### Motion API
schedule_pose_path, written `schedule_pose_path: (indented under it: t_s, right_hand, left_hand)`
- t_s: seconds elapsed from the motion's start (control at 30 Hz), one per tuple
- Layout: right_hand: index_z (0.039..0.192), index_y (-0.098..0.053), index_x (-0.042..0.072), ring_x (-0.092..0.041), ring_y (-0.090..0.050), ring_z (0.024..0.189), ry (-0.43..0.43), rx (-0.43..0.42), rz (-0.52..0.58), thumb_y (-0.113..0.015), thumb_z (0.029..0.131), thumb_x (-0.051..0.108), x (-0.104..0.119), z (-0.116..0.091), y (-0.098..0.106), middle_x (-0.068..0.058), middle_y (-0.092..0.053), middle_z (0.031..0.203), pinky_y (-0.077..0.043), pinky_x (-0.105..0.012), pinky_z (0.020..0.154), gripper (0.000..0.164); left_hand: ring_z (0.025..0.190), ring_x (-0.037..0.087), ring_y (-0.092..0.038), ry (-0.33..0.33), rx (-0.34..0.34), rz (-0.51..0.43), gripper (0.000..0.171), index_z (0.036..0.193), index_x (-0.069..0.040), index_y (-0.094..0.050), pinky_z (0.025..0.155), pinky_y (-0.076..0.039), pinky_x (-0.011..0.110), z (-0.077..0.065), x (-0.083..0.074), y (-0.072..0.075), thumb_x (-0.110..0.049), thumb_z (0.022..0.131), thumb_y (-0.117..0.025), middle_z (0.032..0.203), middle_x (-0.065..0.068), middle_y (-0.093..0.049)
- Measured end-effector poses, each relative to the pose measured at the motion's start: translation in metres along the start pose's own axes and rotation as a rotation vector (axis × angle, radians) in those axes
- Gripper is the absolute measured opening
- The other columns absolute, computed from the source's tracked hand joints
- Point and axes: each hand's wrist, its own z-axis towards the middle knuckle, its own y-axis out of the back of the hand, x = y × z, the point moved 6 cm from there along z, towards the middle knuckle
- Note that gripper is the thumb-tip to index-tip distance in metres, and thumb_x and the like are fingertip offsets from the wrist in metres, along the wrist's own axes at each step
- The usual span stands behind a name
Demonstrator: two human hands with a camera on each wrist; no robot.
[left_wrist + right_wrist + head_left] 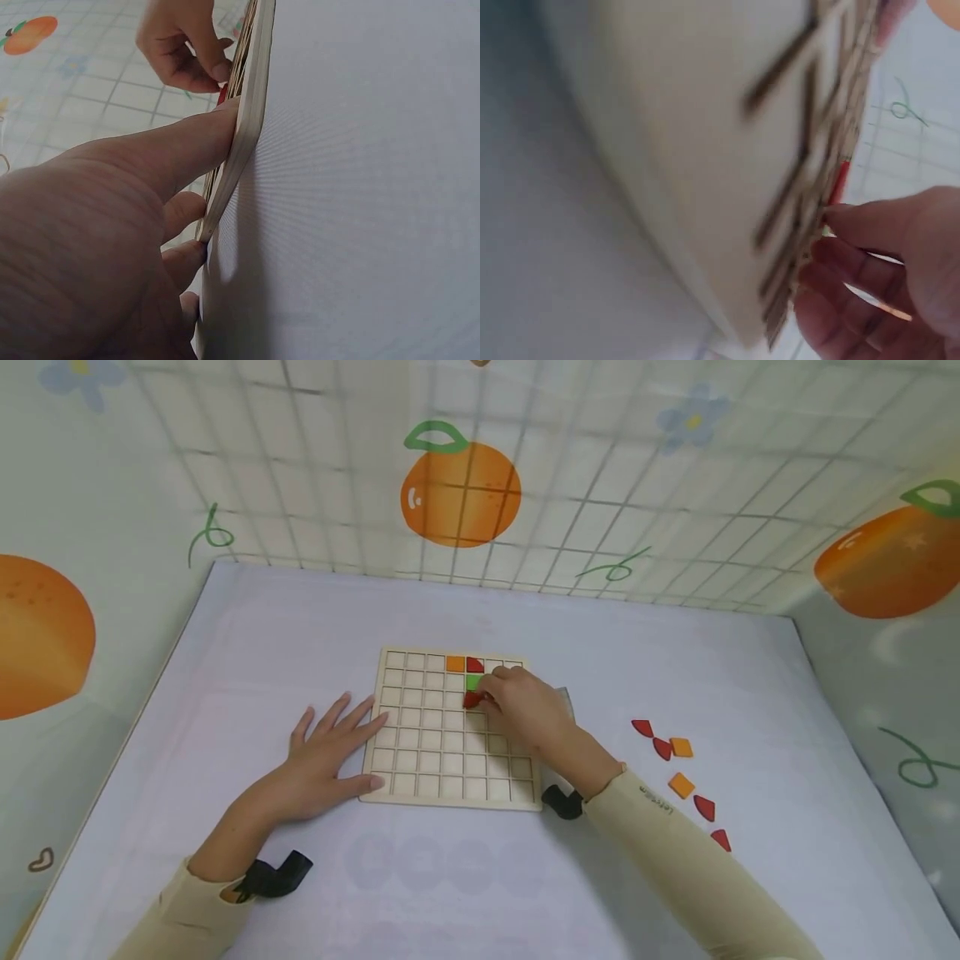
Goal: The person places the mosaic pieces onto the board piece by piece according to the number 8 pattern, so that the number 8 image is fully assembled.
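A square wooden grid board [431, 760] lies on the table. Between thumb and fingers, my right hand [525, 706] pinches a red quarter-circle tile [472, 699] at a cell in the board's upper middle. Just above it are a green tile [474, 682], partly hidden by the fingers, and another red tile [475, 665] in the top row, with an orange square tile [456, 664] to its left. My left hand [322, 768] is spread at the board's left edge, thumb and fingertips on the rim. In the right wrist view, the pinched red tile [841, 182] shows at the thumb tip.
Right of the board lie loose tiles: several red quarter-circles [704, 807] and two orange squares [681, 785]. A greyish object [564, 697] shows partly behind the right wrist. Black wrist mounts [277, 874] sit under both sleeves. A printed cloth wall [360, 485] rises behind the table.
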Motion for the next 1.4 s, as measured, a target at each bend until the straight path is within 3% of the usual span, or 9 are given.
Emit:
schedule_pose_path:
  t_s: [0.17, 0.3, 0.4, 0.53, 0.67, 0.87, 1.07, 1.23, 1.4]
  right_hand:
    - [0.121, -0.076, 0.007, -0.026, -0.069, 0.098, 0.049, 0.010, 0.015, -0.075, 0.096, 0.004, 0.004, -0.004, 0.003, -0.009, -0.071, 0.110, -0.059, -0.033, 0.073, 0.024]
    - [0.135, -0.072, 0.013, -0.028, -0.065, 0.107, 0.140, 0.054, -0.130, -0.072, 0.100, 0.009, 0.012, -0.007, -0.003, -0.009, -0.067, 0.123, -0.058, -0.029, 0.064, 0.036]
    - [0.140, -0.069, 0.014, -0.029, -0.062, 0.111, 0.178, 0.080, -0.240, -0.070, 0.101, 0.010, 0.017, -0.010, -0.005, -0.008, -0.065, 0.129, -0.059, -0.031, 0.067, 0.039]
    - [0.143, -0.067, 0.013, -0.028, -0.057, 0.102, 0.188, 0.094, -0.308, -0.069, 0.100, 0.008, 0.020, -0.015, -0.003, -0.009, -0.062, 0.121, -0.056, -0.033, 0.067, 0.043]
    - [0.143, -0.065, 0.010, -0.026, -0.052, 0.092, 0.191, 0.107, -0.287, -0.067, 0.101, 0.004, 0.020, -0.017, -0.003, -0.010, -0.059, 0.114, -0.051, -0.029, 0.062, 0.043]
    - [0.142, -0.064, 0.006, -0.028, -0.058, 0.100, 0.161, 0.133, -0.133, -0.063, 0.104, 0.008, 0.024, -0.018, -0.007, -0.013, -0.062, 0.123, -0.055, -0.028, 0.070, 0.038]
    - [0.134, -0.070, 0.005, -0.033, -0.060, 0.106, 0.190, 0.109, -0.247, -0.067, 0.101, 0.012, 0.029, -0.019, -0.004, -0.014, -0.064, 0.130, -0.057, -0.034, 0.083, 0.034]
    - [0.126, -0.075, 0.009, -0.033, -0.060, 0.106, 0.170, 0.065, -0.335, -0.069, 0.098, 0.014, 0.026, -0.022, 0.000, -0.010, -0.066, 0.130, -0.057, -0.040, 0.079, 0.029]
    - [0.120, -0.078, 0.011, -0.032, -0.059, 0.108, 0.128, 0.037, -0.330, -0.070, 0.098, 0.018, 0.025, -0.026, 0.001, -0.010, -0.066, 0.129, -0.057, -0.043, 0.075, 0.024]
  left_hand:
    - [0.161, 0.032, 0.004, 0.000, -0.011, 0.000, 0.085, 0.165, -0.020, -0.034, 0.119, 0.012, 0.064, -0.002, 0.002, 0.002, -0.038, 0.094, -0.078, 0.175, 0.005, -0.016]
    - [0.161, 0.032, 0.005, 0.004, -0.011, 0.003, 0.086, 0.166, -0.020, -0.034, 0.119, 0.012, 0.064, -0.002, 0.005, 0.002, -0.038, 0.094, -0.078, 0.175, 0.005, -0.015]
    - [0.161, 0.032, 0.006, -0.002, -0.010, -0.002, 0.086, 0.166, -0.019, -0.033, 0.119, 0.013, 0.064, -0.001, 0.005, 0.001, -0.038, 0.094, -0.077, 0.175, 0.005, -0.015]
    - [0.161, 0.032, 0.005, 0.000, -0.006, 0.001, 0.086, 0.166, -0.019, -0.033, 0.119, 0.013, 0.064, -0.001, 0.003, 0.001, -0.038, 0.094, -0.077, 0.175, 0.005, -0.015]
    - [0.161, 0.033, 0.005, -0.004, -0.011, 0.001, 0.085, 0.165, -0.019, -0.034, 0.119, 0.012, 0.064, -0.001, 0.000, 0.001, -0.039, 0.094, -0.077, 0.175, 0.006, -0.016]
    - [0.160, 0.035, 0.003, -0.022, -0.020, 0.003, 0.084, 0.165, -0.018, -0.035, 0.119, 0.011, 0.065, -0.002, -0.004, 0.004, -0.038, 0.095, -0.077, 0.174, 0.008, -0.018]
    - [0.160, 0.036, 0.002, -0.016, -0.018, -0.005, 0.083, 0.165, -0.017, -0.036, 0.119, 0.012, 0.065, -0.004, -0.006, 0.007, -0.035, 0.095, -0.077, 0.174, 0.009, -0.018]
    - [0.160, 0.036, 0.002, -0.016, -0.018, 0.000, 0.083, 0.165, -0.018, -0.035, 0.119, 0.012, 0.064, -0.003, -0.006, 0.006, -0.036, 0.095, -0.077, 0.174, 0.009, -0.018]
    - [0.160, 0.035, 0.002, -0.022, -0.017, 0.003, 0.084, 0.165, -0.018, -0.034, 0.119, 0.012, 0.064, -0.002, -0.005, 0.004, -0.037, 0.095, -0.076, 0.174, 0.008, -0.018]
